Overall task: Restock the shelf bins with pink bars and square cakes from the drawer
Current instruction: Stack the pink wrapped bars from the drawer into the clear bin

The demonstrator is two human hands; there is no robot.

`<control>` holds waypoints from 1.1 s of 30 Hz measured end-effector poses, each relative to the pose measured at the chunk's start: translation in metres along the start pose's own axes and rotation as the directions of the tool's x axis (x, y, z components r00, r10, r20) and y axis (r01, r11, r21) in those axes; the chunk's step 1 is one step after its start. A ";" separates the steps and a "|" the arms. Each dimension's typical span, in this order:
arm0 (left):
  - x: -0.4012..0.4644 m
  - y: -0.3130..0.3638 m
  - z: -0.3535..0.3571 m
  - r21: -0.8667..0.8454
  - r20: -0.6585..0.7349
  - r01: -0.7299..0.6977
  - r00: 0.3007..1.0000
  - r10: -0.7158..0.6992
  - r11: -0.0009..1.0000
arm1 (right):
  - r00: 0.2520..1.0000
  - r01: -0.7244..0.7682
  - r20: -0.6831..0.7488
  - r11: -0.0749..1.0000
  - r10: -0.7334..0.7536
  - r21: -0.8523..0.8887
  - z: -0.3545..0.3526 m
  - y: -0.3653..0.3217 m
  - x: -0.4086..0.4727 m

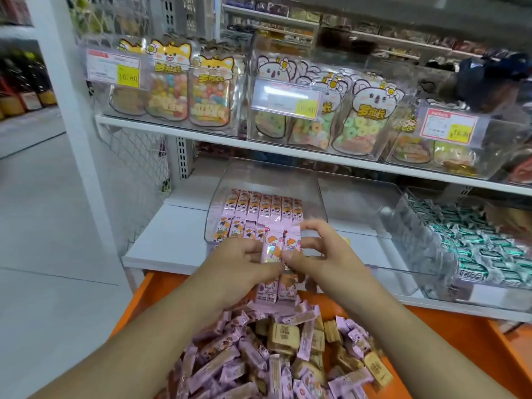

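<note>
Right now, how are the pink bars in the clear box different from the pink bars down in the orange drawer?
The pink bars in the clear bin stand in neat rows, side by side, while the pink bars in the orange drawer lie jumbled every which way. The bin holds only pink bars; the drawer's pile is mixed with tan square cakes. Both have the same pink wrappers.

I have both bare forearms stretched forward, converging in front of me. My left hand (244, 259) and right hand (312, 250) meet knuckle to knuckle, fingers curled, each grip pinching at the same spot.
</note>
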State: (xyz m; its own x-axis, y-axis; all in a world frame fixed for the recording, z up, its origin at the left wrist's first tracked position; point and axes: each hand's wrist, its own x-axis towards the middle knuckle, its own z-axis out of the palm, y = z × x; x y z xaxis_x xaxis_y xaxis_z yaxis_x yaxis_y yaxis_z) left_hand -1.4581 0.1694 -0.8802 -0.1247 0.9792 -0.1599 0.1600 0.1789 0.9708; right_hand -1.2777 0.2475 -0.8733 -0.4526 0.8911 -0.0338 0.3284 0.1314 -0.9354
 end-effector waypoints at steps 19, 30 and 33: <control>0.027 -0.023 -0.053 0.597 -0.253 0.025 0.954 0.159 0.802 | 0.998 -0.028 0.045 0.994 0.033 -0.108 0.036 0.006 0.139; 0.035 -0.030 -0.052 0.561 -0.255 0.019 0.955 0.151 0.828 | 0.996 0.035 0.083 0.868 0.007 -0.495 0.052 0.035 0.155; 0.036 -0.034 -0.052 0.565 -0.254 0.013 0.954 0.159 0.825 | 0.990 0.041 0.137 0.851 0.036 -0.524 0.049 0.032 0.149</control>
State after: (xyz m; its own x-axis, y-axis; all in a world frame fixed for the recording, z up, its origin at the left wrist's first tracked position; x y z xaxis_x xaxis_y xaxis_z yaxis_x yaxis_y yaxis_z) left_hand -1.5191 0.1939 -0.9100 -0.3420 0.9385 0.0472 0.6840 0.2141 0.6973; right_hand -1.3752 0.3637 -0.9257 -0.5496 0.8274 -0.1154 0.6950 0.3762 -0.6127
